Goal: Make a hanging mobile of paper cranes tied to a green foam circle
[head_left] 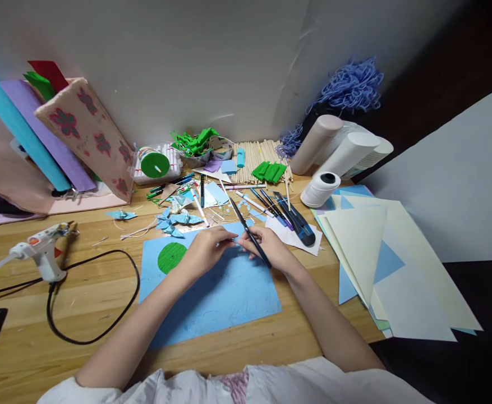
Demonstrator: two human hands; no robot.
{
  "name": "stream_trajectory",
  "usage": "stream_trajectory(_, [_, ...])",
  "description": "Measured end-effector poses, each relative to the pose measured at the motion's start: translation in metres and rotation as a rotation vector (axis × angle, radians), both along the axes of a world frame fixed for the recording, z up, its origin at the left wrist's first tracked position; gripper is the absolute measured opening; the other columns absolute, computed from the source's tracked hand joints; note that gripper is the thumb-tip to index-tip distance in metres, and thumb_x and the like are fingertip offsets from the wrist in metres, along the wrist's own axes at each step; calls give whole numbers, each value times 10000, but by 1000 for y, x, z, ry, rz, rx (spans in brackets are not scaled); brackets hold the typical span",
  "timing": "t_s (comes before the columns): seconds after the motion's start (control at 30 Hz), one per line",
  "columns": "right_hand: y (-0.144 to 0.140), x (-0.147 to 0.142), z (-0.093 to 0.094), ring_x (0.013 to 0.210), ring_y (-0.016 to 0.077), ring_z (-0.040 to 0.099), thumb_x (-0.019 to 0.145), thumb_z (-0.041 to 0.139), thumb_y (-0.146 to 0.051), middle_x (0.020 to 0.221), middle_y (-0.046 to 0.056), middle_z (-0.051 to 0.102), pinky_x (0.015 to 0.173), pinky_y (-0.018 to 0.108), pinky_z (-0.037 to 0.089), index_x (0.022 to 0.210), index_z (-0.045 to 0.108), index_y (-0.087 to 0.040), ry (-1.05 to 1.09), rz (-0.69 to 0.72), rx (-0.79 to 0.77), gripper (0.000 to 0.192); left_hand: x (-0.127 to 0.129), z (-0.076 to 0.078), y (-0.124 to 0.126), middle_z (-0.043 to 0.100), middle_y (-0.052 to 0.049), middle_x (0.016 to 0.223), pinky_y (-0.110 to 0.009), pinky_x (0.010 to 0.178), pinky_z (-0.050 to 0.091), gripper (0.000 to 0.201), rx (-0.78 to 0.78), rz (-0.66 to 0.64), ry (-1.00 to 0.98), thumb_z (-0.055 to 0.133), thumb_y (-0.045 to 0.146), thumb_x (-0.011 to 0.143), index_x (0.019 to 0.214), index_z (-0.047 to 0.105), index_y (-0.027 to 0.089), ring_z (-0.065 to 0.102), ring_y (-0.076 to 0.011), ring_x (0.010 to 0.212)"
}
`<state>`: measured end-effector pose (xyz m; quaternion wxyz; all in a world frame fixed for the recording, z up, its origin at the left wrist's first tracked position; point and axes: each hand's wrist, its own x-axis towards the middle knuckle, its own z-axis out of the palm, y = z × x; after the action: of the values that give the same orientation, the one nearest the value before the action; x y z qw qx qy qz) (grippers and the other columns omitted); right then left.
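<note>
White cloth with a faint pink print point(229, 387) filled the bottom edge of the frame, and two bare forearms ran up from it to the centre. Beneath them a matte blue sheet point(224, 292), scuffed and rectangular, lay flat on the grainy wooden table point(31, 336), with a ribbed green paper disc point(171, 257) stuck near its upper left corner. The left hand point(206, 251) had its fingers drawn together, pinching something small at the sheet's upper edge; what it was could not be made out. The right hand point(271, 249), just beside it, was curled around a thin black pen point(249, 233) that slanted up and left.

At centre left a white glue gun point(39, 255) stood on the table with its black cord point(94, 297) looping toward the sheet. Folded blue paper flowers point(174, 220) lay just above the sheet, loose markers point(271, 205) to their right. At centre right, smooth cream and pale blue sheets point(397, 269) overlapped in a fan, near a spool of white thread point(320, 188) and pale rolls of paper point(338, 148).
</note>
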<state>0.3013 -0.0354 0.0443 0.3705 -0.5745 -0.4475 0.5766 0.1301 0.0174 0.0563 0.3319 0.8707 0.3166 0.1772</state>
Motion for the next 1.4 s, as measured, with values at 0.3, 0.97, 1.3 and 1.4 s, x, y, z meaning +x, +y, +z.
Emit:
stream_trajectory(0.3, [0,1,-4,548,88,531,675,669,-394,627,-17,557,463,181,459,759,578,-143,28,-13,76,280,1,-1,-2,645,-60,812,-263,687,434,231,-201,33,-103,541,302,820,968,681,193,579,-153,745])
stream_trajectory(0.97, [-1,3,4,496,67,476,674,670,-410,625,-29,565,435,170,387,780,591,-140,76,123,54,301,1,-17,-1,657,-43,671,-147,456,335,369,-1366,145,-265,636,483,702,706,657,115,525,-46,522])
stream_trajectory(1.3, [0,1,-4,426,58,420,664,675,-413,518,-70,454,395,171,335,710,543,-156,59,5,36,293,6,-13,-7,647,-28,732,-210,560,458,432,-901,274,-366,741,387,585,909,632,123,585,-96,580])
stream_trajectory(1.4, [0,2,-1,412,56,421,672,664,-429,495,-75,436,396,171,317,706,538,-155,77,28,23,304,5,-13,-10,651,-29,772,-261,658,498,475,-742,258,-399,751,312,580,1006,630,140,608,-122,646])
